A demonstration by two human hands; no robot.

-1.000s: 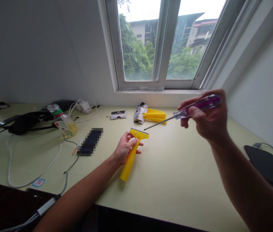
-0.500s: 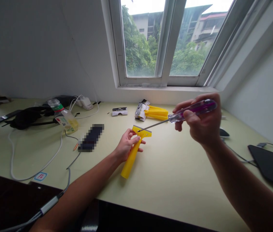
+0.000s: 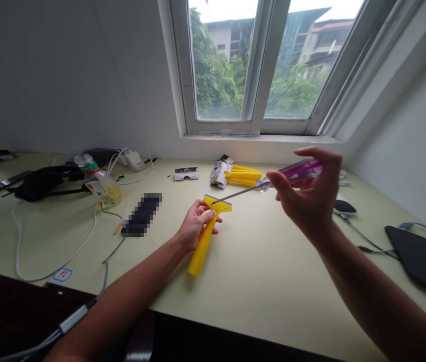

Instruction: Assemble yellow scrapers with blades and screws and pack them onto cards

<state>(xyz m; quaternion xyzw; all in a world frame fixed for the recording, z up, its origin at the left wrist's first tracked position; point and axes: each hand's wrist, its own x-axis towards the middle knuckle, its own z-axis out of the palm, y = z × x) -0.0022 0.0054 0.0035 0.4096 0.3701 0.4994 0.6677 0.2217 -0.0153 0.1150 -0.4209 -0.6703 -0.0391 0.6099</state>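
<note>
My left hand (image 3: 197, 224) is closed around the neck of a yellow scraper (image 3: 202, 247), its handle slanting down toward me and its wide head with a metal blade edge facing away. In my right hand (image 3: 309, 193) is a screwdriver (image 3: 290, 174) with a clear and purple handle. The thumb presses along the handle while the index finger curls over its butt end. The screwdriver's thin shaft points left and down, and its tip rests at a screw on the left part of the scraper's head.
Behind the hands lie more yellow scrapers (image 3: 243, 175) in card sleeves and a loose card sleeve (image 3: 186, 174). A blurred-out phone (image 3: 142, 213), a tilted bottle (image 3: 102, 183) and cables lie left. A black tablet-like device (image 3: 418, 256) and a mouse-like object (image 3: 344, 206) are right.
My right hand's fingers have loosened and shifted, with the index finger now raised over the handle's end. The scraper and screwdriver have moved slightly left; the tip stays at the scraper's head.
</note>
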